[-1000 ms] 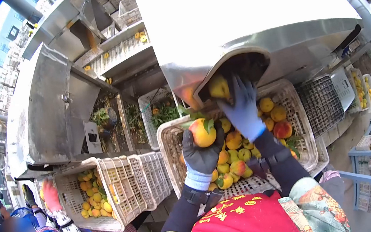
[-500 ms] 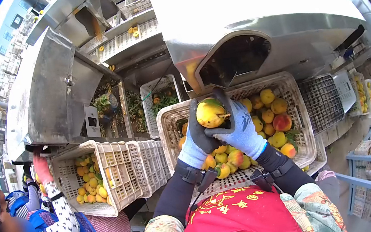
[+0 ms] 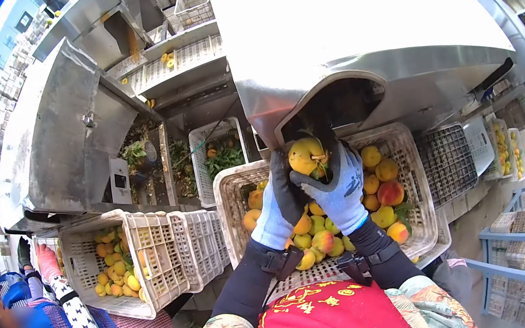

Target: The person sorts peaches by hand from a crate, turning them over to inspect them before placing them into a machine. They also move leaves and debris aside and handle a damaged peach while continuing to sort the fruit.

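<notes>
Compared with half a second ago, both hands are sitting nearer the chute. Left hand and right hand are clamping their grip on one peach above the crate, seemingly checking it; setting it down calls for a gentle release.

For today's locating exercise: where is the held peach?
Head view, centre: the peach sits between left hand and right hand, below the chute mouth, above the crate.
</notes>
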Tool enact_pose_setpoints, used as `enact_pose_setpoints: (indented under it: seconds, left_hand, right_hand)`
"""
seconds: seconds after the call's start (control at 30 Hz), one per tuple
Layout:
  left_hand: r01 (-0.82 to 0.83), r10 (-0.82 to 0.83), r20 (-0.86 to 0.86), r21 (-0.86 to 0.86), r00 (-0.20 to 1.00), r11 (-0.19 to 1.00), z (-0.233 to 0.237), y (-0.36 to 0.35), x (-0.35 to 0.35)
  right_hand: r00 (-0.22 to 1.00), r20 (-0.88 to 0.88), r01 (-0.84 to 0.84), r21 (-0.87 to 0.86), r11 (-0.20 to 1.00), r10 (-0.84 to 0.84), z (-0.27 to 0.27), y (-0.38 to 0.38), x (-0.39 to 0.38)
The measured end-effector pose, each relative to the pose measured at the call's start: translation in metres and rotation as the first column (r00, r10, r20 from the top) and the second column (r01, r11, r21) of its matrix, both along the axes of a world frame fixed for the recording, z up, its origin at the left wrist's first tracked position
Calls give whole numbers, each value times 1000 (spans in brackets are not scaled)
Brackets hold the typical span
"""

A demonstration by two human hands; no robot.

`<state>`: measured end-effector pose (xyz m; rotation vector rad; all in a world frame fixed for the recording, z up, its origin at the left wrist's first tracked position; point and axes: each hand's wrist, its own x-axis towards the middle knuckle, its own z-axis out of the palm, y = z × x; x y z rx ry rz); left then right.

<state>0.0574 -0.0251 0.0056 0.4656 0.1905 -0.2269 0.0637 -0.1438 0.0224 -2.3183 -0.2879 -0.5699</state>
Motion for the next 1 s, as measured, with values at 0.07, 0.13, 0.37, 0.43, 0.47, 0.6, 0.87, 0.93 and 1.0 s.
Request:
enact_pose_setpoints:
  seconds: [0.07, 0.13, 0.37, 0.43, 0.47, 0.6, 0.87, 0.93, 1.0]
  left_hand:
    - [-84, -17, 211, 461, 977, 883, -8, 11, -12]
    - [196, -39, -405, 354, 914, 915, -56, 25, -18]
    - [191, -472, -567, 752, 675, -631, -141, -5, -62]
    - [-266, -600, -439, 613, 669, -745, -193, -13, -81]
    - [-265, -601, -430, 619, 674, -739, -192, -18, -80]
    - [-388, -581, -673, 437, 458, -811, -222, -38, -72]
    - [457, -265, -499, 865, 825, -206, -166, -5, -52]
    - [526, -237, -534, 491, 811, 694, -137, 6, -48]
    - [252, -151, -384, 228, 911, 940, -138, 13, -46]
  right_hand:
    - [998, 38, 52, -31, 998, -51, -4, -1, 8]
    - [993, 58, 104, -58, 993, -101, -12, 0, 19]
    - [905, 404, 214, -168, 962, -130, -8, 1, 105]
    - [987, 24, -141, 602, 786, 158, 17, -27, 74]
    - [993, -17, -75, 650, 757, 113, -8, -49, 63]
    - [895, -432, 22, -203, 979, -109, -99, -70, 14]
    - [776, -448, -47, -743, 667, -444, -222, -65, 28]
    - [758, -523, -92, -676, 731, -389, -218, -71, 36]
    - [825, -497, -74, -569, 819, -271, -193, -85, 29]
